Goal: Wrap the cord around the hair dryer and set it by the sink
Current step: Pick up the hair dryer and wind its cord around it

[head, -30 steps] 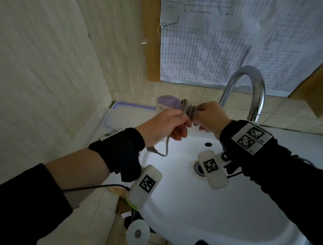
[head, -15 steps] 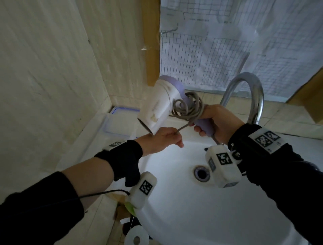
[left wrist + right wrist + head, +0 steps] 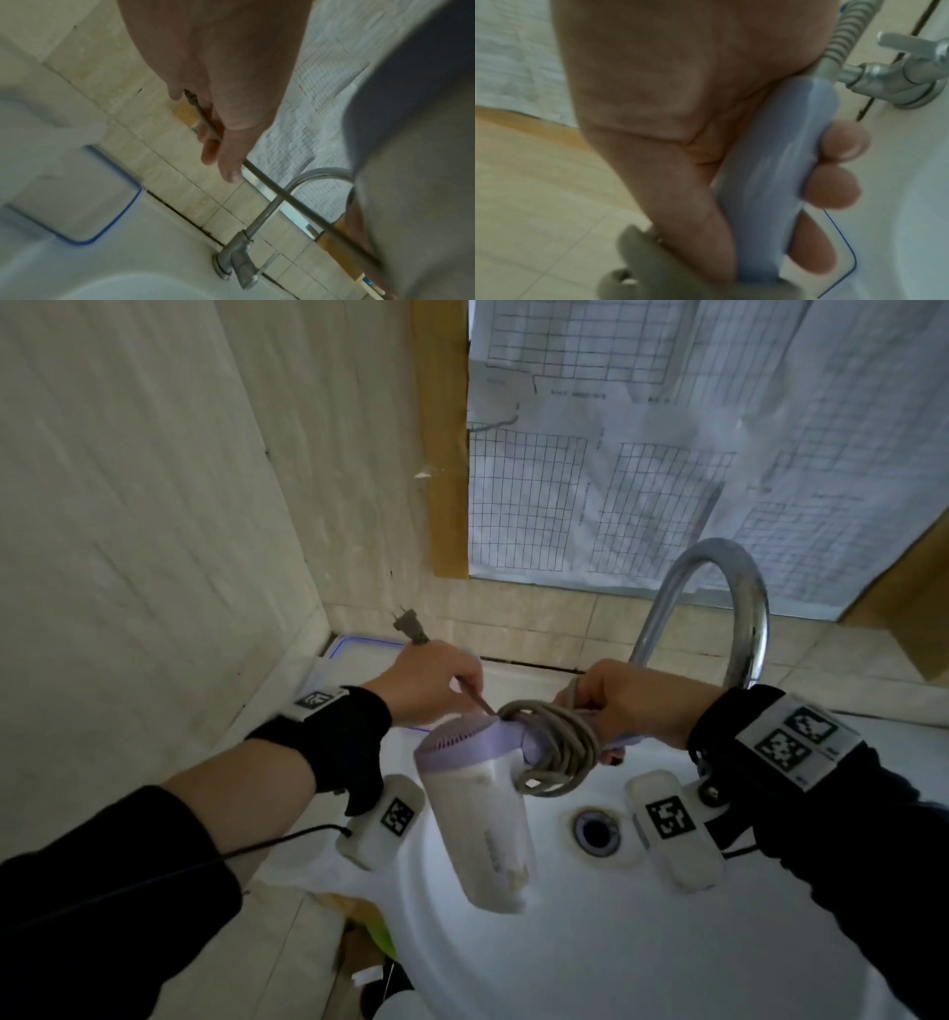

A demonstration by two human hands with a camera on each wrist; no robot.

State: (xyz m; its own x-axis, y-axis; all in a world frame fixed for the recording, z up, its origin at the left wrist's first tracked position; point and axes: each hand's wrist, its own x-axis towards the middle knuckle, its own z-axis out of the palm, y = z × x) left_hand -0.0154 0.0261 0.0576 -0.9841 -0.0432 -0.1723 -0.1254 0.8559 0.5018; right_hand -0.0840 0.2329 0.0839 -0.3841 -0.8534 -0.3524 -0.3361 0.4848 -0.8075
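The lilac handle of the hair dryer (image 3: 475,806) is gripped by the right hand (image 3: 634,703) at centre frame — fingers curled round it. The free end of the cord (image 3: 557,749) is pinched in the left hand (image 3: 429,683), the plug (image 3: 409,625) protruding above. Grey loops are wound at the handle's top. The dryer is held above the white sink (image 3: 642,942), its nozzle pointed down; the faucet (image 3: 719,603) is seen upper right.
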